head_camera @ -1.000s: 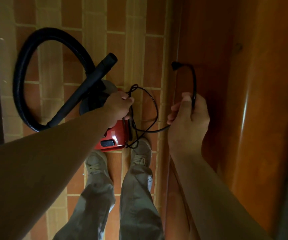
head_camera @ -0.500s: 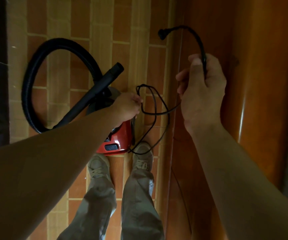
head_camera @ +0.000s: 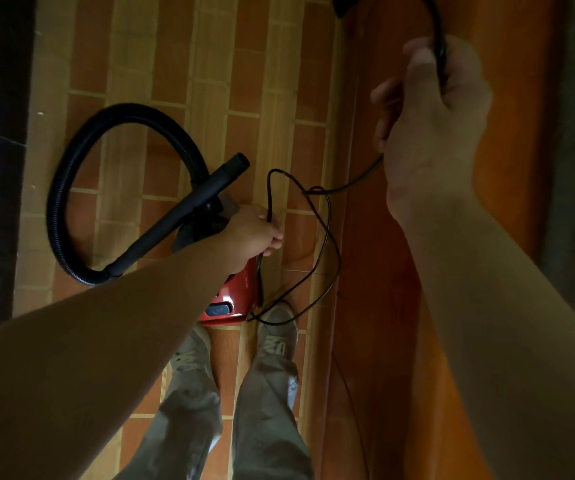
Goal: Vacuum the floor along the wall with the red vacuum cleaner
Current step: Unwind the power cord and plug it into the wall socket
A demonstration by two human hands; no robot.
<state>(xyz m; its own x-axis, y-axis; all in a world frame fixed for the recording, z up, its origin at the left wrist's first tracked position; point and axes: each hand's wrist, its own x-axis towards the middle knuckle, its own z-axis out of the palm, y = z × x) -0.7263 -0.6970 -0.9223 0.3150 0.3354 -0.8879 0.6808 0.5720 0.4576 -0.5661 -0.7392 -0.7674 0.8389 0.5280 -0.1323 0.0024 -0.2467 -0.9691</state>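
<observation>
Running up the view, the brick-patterned tiled floor (head_camera: 209,64) meets a smooth, glossy orange wooden panel (head_camera: 400,306) on the right. One red vacuum cleaner (head_camera: 241,289) is just ahead of two shoes (head_camera: 279,327), near the panel. Its ribbed black hose (head_camera: 71,161) loops left into a rigid tube (head_camera: 189,209). The right hand (head_camera: 435,126), raised against the panel, curls round the thin black cord (head_camera: 327,230) below its plug (head_camera: 343,5). The left hand (head_camera: 251,233) pinches a cord loop above the vacuum's body.

L hand (head_camera: 254,233) low, arm extd | R hand (head_camera: 431,126) up, fingers (head_camera: 384,93) curled
</observation>
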